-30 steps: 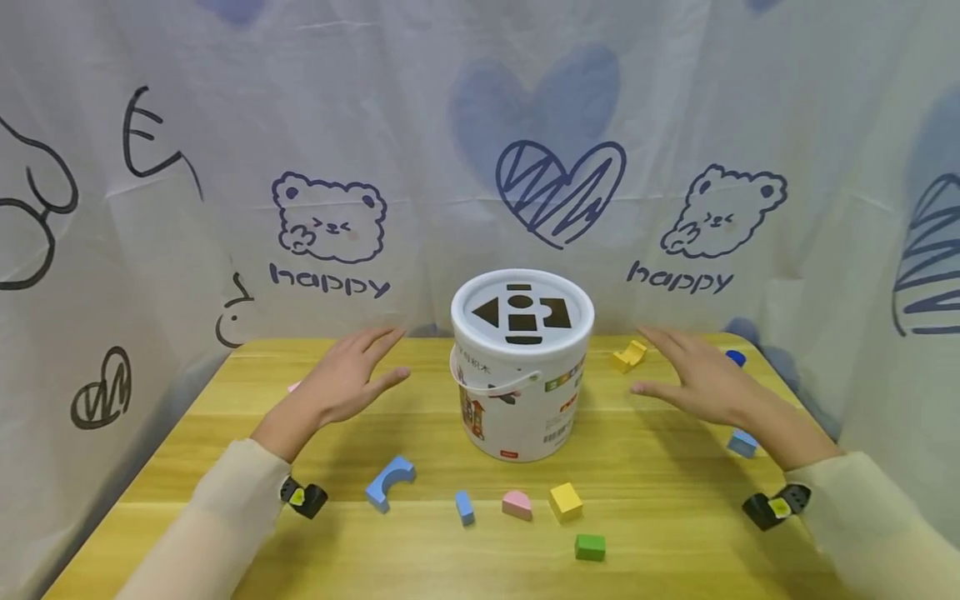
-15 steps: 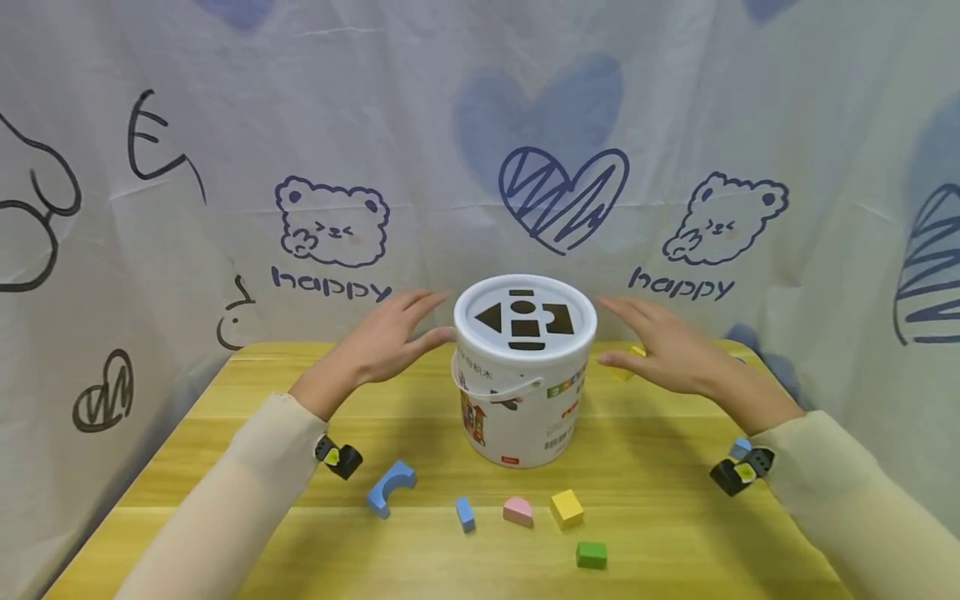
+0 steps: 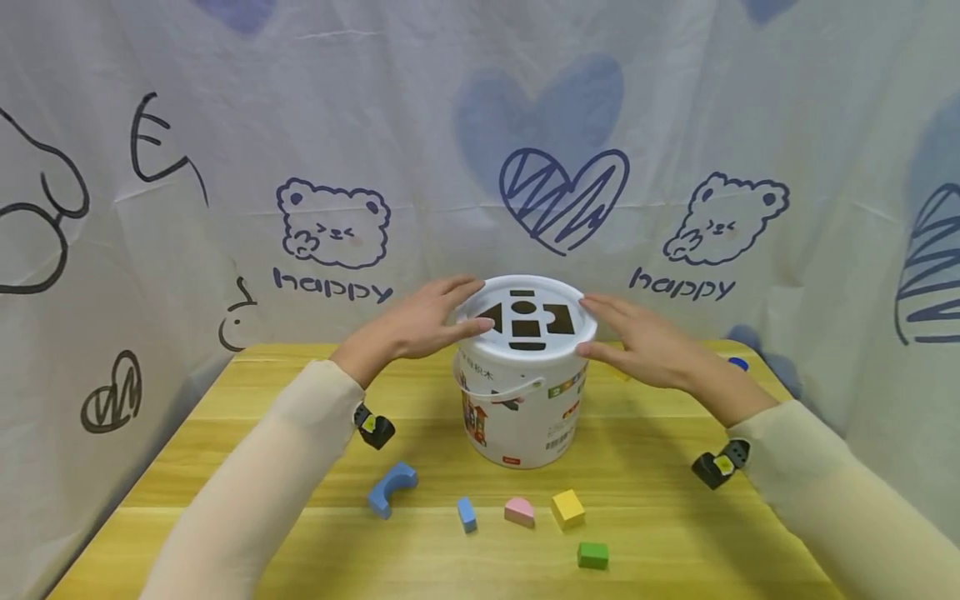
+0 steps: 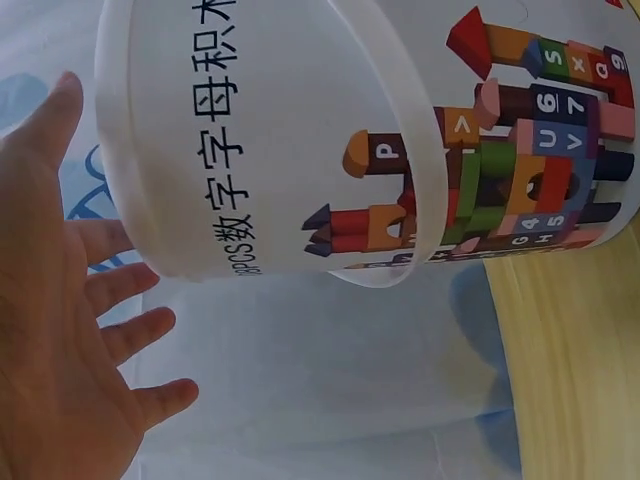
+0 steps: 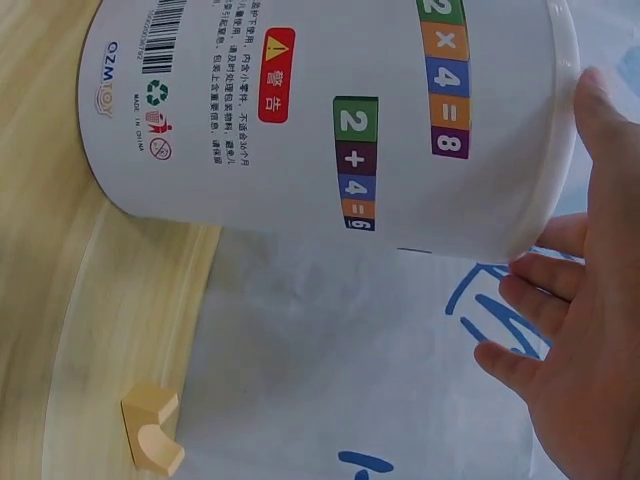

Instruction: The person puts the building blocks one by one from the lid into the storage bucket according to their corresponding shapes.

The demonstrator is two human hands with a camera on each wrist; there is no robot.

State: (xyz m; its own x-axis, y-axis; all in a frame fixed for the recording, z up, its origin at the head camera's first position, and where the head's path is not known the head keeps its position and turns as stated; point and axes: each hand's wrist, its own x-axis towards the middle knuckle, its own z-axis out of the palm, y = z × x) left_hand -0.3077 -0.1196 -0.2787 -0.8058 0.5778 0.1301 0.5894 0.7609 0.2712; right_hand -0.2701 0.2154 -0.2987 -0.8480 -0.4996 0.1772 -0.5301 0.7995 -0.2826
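Observation:
A white toy-block bucket (image 3: pixel 517 425) stands upright on the wooden table, its handle (image 3: pixel 506 392) hanging down the front. Its white lid (image 3: pixel 527 357) has several shaped holes. My left hand (image 3: pixel 420 323) is at the lid's left edge, fingers spread, thumb reaching over the lid near the triangular hole. At the right edge, my right hand (image 3: pixel 652 343) has its fingers and thumb extended, the tips at the rim. In the left wrist view the left fingers (image 4: pixel 130 285) lie along the rim; in the right wrist view the right fingertips (image 5: pixel 525 268) appear to touch it.
Before the bucket lie a blue arch block (image 3: pixel 392 489), a small blue block (image 3: pixel 467 515), a pink half-round block (image 3: pixel 519 512), a yellow block (image 3: pixel 567 509) and a green block (image 3: pixel 592 556). A notched yellow block (image 5: pixel 152 430) and a blue piece (image 3: pixel 738 364) sit farther right. A printed curtain (image 3: pixel 442 208) hangs behind.
Both hands have moved inward from either side to the bucket's lid. The left thumb is now over the lid, and the right fingers have come to the rim. The bucket stays put.

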